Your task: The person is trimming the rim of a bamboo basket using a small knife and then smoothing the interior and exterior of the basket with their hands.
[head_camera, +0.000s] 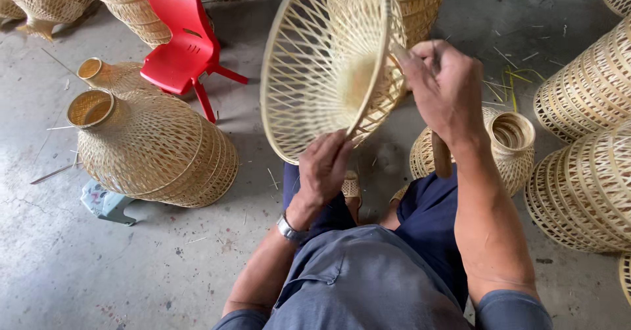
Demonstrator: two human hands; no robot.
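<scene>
The left hand (323,165) fingers pinch the lower rim of a woven bamboo basket (315,67) at centre frame; the right hand (447,90) fingers curl tight around its right edge, above finished baskets (154,149) on the floor (79,264)

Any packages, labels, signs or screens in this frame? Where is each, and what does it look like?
None in view: no package, label, sign or screen.
Nearest candidate: a small pale blue-green block on the concrete floor, under the edge of the woven bamboo basket at left; too unclear to call a package.
</scene>
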